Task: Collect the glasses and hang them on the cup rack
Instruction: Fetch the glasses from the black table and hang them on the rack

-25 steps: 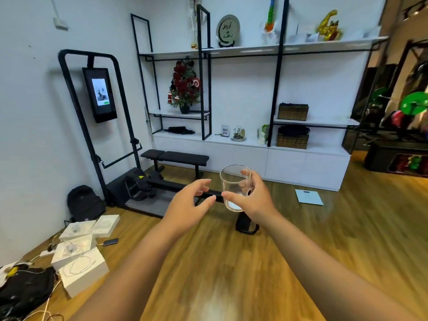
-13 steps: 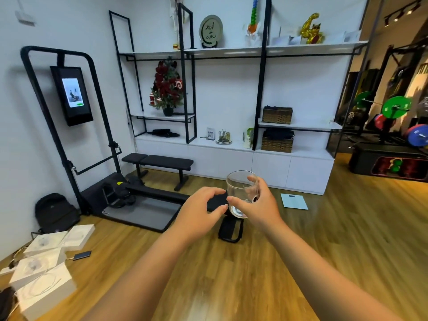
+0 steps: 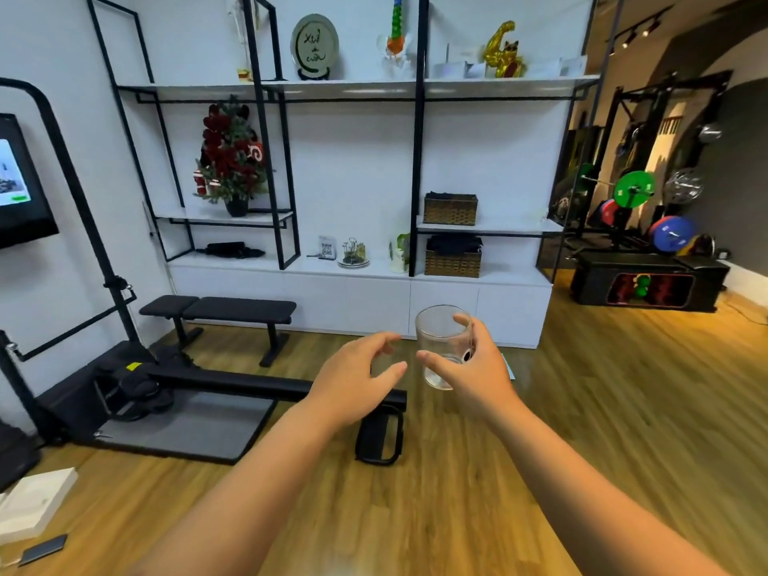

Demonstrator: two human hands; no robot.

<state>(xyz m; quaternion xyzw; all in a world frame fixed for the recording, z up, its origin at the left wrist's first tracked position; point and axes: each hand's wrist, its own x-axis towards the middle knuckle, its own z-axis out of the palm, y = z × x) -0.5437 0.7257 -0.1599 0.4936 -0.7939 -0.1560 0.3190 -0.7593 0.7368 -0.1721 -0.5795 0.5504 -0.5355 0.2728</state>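
A clear drinking glass (image 3: 441,338) is upright in mid-air at the centre of the view. My right hand (image 3: 473,372) grips it from the right, thumb and fingers curled round its wall. My left hand (image 3: 353,378) hovers just to its left with fingers spread and loosely bent, holding nothing and not touching the glass. Far off on the white cabinet top stands a small cup rack (image 3: 353,252) on a round tray, with what look like glasses on it.
A black workout bench (image 3: 224,309) and a black exercise machine with a floor rail (image 3: 257,382) lie on the left. The white cabinet with black-framed shelves (image 3: 357,284) fills the far wall. Weight plates (image 3: 633,189) stand at right. Wooden floor runs ahead.
The view has swung to the right and moved nearer the shelves. The glass stays in my right hand. My left hand has drawn slightly away from the glass and opened its fingers.
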